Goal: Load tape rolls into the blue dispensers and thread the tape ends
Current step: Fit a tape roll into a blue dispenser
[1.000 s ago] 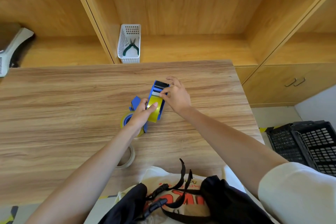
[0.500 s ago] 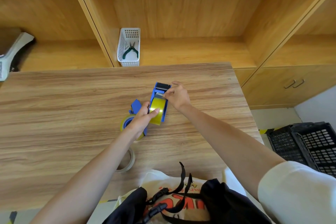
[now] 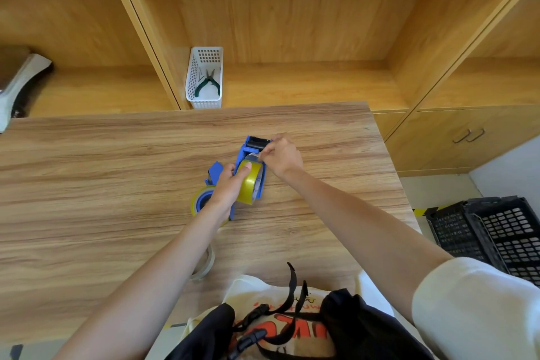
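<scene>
Tape on that yellow roll looks light and easy to turn, but the free end will be thin, limp and sticky, quick to fold back on itself, so I'd judge it best pinched by its very tip, with the roll steadied at its rim; the roll sits in the blue dispenser out in the middle of the wooden table, its black roller end pointing away from the person; the left hand is curled round the near side of the roll, thumb pressed on its top; the right hand is pinched closed just beyond the roll, beside the roller, on what looks like the tape end, though that strip is too small to be sure of; a second blue dispenser with its own roll lies half hidden under the left wrist; a clear roll lies nearer the person, under the forearm.
</scene>
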Available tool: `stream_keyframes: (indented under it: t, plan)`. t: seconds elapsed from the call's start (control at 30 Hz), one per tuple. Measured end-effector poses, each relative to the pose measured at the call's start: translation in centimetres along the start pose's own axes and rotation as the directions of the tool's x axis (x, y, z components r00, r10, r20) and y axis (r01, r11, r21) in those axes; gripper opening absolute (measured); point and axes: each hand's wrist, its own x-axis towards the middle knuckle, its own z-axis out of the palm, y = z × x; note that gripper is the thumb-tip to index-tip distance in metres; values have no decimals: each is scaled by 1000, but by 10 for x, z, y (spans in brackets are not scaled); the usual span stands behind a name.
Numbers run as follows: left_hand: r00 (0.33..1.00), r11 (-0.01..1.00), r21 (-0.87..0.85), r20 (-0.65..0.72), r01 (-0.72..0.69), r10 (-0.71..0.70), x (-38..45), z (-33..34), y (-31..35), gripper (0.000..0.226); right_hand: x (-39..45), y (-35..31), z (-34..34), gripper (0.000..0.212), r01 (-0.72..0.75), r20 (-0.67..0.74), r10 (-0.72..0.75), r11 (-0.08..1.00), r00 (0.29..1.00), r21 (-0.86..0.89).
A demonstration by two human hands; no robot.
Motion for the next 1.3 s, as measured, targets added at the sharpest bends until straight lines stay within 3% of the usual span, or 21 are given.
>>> stream_keyframes:
  t: [0.17, 0.23, 0.33, 0.43, 0.5, 0.6, 0.7, 0.8, 0.83, 1.03, 1.13, 1.3]
  plan:
    - [999, 1000, 19, 39, 20, -20, 5, -1, -4, 54, 8, -1, 1, 26, -36, -60, 29, 991, 998, -125]
    - [992, 999, -20, 113, 50, -47, 6, -6, -3, 69, 10, -1, 0, 24, -50, -71, 42, 992, 997, -113]
    - [966, 996, -77, 256, 48, -26, 26, -17, -24, 109, 12, 0, -1, 23, -81, -71, 77, 995, 994, -50]
    - [951, 994, -77, 307, 72, -45, 48, -26, -48, 116, 14, 1, 1, 23, -100, -54, 100, 995, 994, -11]
    - [959, 987, -141, 280, 77, -35, 17, -20, -15, 108, 13, 0, 0, 20, -75, -60, 74, 997, 995, -1]
    - [974, 963, -237, 211, 131, -80, 3, -13, 5, 70, 7, -2, -5, 19, 60, -62, -63, 997, 996, -45]
    - [996, 993, -97, 67, 60, -54, -1, -9, 4, 66, 5, -2, -6, 24, 131, -30, -134, 987, 990, -89]
    - [1000, 1000, -7, -11, 26, -26, -4, -7, 0, 22, 9, -1, -5, 22, 105, 19, -103, 988, 994, -117]
    - [999, 1000, -2, -28, 20, -20, -9, -5, 3, 18, 9, -1, -5, 21, 103, 36, -99, 987, 994, -126]
    - [992, 999, -5, -121, -33, 33, -8, 1, -3, 39, 7, -3, -5, 17, 77, 94, -57, 971, 994, -226]
    - [994, 999, 29, -102, -38, 40, -7, 1, -3, 39, 10, -3, -7, 33, 0, 76, 13, 985, 997, -171]
    - [997, 998, 41, -60, -53, 55, -5, 0, 1, 31, 12, -5, -9, 22, -72, 71, 75, 997, 995, -43]
